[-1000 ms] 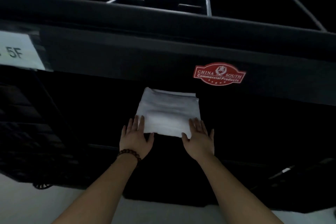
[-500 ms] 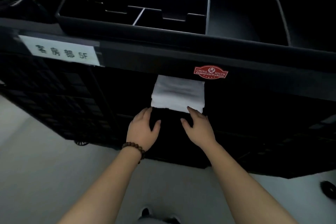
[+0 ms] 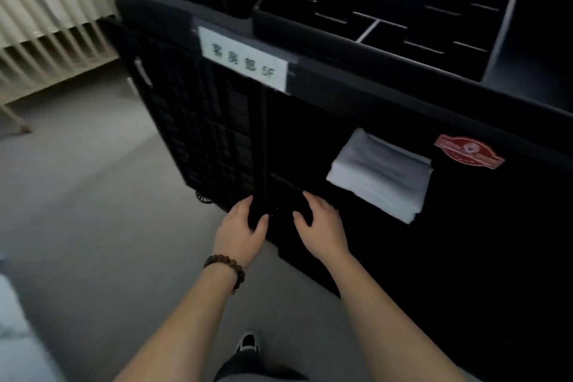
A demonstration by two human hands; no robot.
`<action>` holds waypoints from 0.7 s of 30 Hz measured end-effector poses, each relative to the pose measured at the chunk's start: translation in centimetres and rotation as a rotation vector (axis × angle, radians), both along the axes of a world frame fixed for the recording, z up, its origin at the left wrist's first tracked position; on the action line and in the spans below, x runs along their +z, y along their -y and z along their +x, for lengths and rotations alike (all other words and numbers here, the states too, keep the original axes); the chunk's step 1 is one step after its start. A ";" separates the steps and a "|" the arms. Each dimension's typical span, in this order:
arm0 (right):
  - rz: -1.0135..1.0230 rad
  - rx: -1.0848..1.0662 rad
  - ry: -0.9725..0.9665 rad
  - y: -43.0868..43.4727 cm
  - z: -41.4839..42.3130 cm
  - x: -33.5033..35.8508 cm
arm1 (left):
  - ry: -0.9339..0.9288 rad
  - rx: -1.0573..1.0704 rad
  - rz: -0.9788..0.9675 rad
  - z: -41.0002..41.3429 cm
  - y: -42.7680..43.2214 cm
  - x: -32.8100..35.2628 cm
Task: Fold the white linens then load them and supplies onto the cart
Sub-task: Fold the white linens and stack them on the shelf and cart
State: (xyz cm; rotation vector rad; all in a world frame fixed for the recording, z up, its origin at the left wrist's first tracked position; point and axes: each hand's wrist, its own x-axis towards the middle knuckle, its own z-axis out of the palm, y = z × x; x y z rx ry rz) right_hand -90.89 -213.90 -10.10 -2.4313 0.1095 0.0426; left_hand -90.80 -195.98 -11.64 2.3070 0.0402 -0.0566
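Cart holds one linen stack; left hand, right hand, both empty.

The cart runs off the top and right edges, and its shelves are too dark to make out. The linen in it is blurred; its back end is lost under the cart's top. Print on the red sticker on the cart's rail is unreadable, the label there smeared. Whether the left grip or right grip touches the cart's front cannot be told.
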 end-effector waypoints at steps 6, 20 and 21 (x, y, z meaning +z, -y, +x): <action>0.007 0.217 -0.050 -6.8 1.9 -0.2 | -0.028 0.216 0.005 -1.5 -5.9 0.0; -0.016 0.612 -0.010 -25.1 8.2 1.7 | 0.044 0.637 -0.121 -0.7 -20.7 2.9; -0.031 0.637 -0.006 -26.6 8.8 1.9 | 0.056 0.660 -0.120 -0.4 -21.9 3.1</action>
